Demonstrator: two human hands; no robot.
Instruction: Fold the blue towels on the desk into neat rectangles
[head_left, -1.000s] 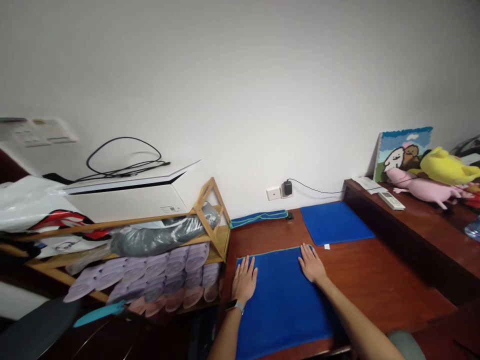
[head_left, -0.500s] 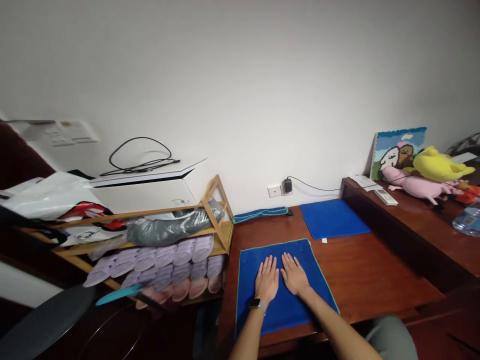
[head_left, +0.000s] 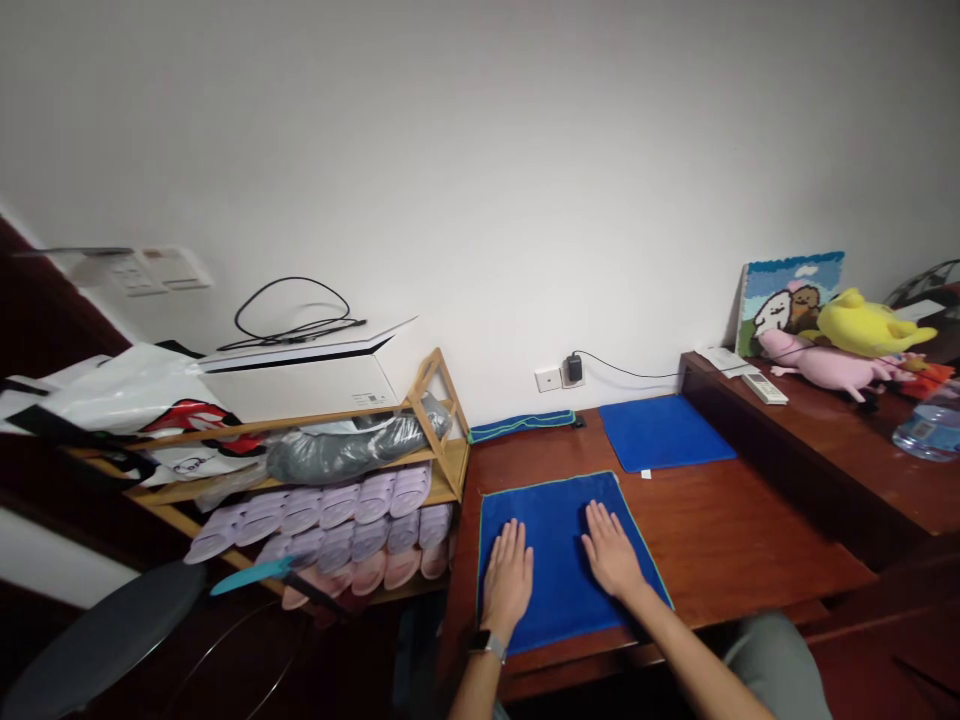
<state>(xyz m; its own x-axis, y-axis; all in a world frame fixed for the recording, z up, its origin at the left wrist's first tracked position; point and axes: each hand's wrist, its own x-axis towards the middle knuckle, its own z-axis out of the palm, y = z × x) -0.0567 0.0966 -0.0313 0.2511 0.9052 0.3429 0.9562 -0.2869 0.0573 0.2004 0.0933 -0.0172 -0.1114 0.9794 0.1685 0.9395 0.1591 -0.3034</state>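
Observation:
A blue cloth (head_left: 559,570) with green edging lies spread flat on the brown wooden desk (head_left: 757,545). On its left part my left hand (head_left: 508,580) rests palm down, fingers stretched out, a watch on the wrist. My right hand (head_left: 613,553) lies likewise on the right part, fingers extended, with bare cloth between the two hands. Behind them, a folded blue cloth (head_left: 521,427) with green edging lies along the wall. A second blue cloth (head_left: 666,432), folded into a flat rectangle with a small white tag, is to its right.
On the left stands a wooden rack (head_left: 450,450) with purple slippers (head_left: 337,508) and a white box (head_left: 300,385). A black plug (head_left: 574,368) sits in the wall socket. The raised right ledge bears a remote (head_left: 765,388), plush toys (head_left: 821,368) and a bottle (head_left: 930,430).
My hands have moved apart across the cloth, the left one leftward and the right one rightward. The camera view has shifted slightly.

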